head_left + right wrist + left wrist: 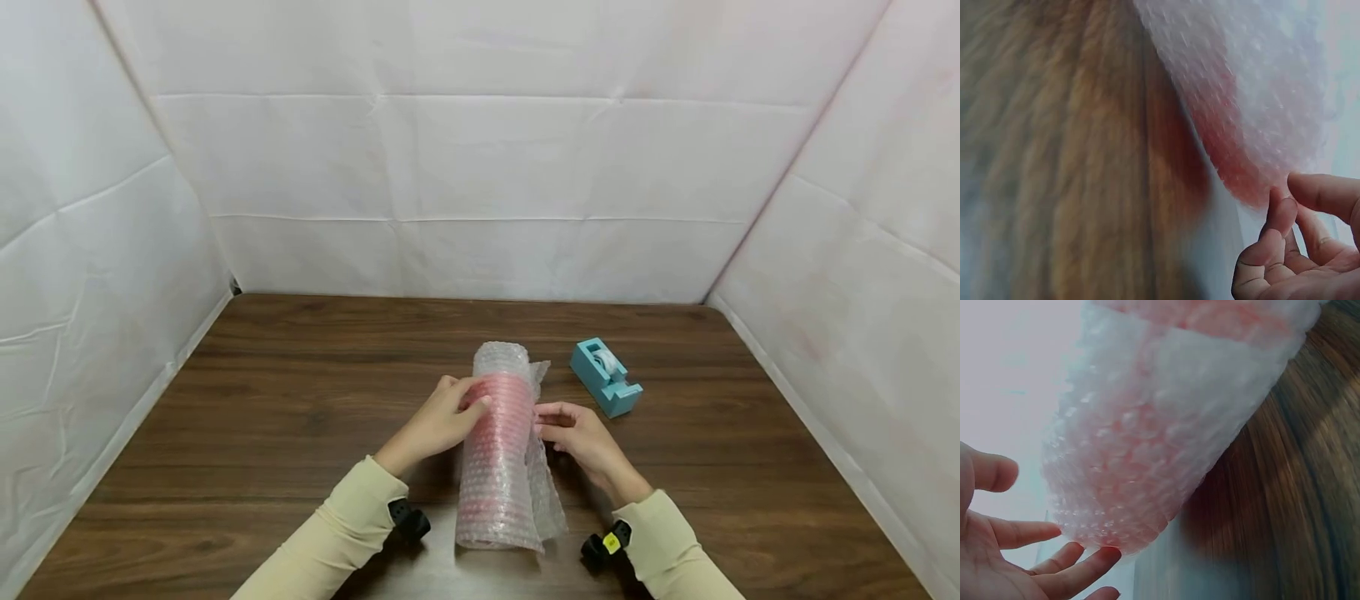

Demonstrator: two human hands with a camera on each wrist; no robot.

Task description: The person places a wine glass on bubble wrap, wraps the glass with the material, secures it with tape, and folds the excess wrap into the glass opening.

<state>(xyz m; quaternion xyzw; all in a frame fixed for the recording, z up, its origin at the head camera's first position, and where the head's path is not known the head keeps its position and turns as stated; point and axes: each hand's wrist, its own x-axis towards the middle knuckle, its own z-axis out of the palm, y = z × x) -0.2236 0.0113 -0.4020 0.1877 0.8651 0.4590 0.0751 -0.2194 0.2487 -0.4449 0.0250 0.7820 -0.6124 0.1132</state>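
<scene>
We look down at a dark wooden table (300,417), where a bubble-wrapped bundle (495,467) lies near the middle, its long side running away from the person. Through the clear bubbles we see pink and red, strongest along the upper half; the far end is plain and whitish. The left hand (444,417) rests against the bundle's left side, its fingers extended and loosely spread, touching the wrap rather than gripping it. The right hand (588,442), on the other side, pinches the edge of a loose flap (546,492) of bubble wrap between thumb and fingers — the flap hangs along the bundle's right side, down to the near end. Beyond the right hand, well apart from the bundle, we find a teal tape dispenser (606,383) set at a slant. Cream sleeves (330,533) cover both forearms, and creased white sheets (480,167) form walls behind and at both sides.
</scene>
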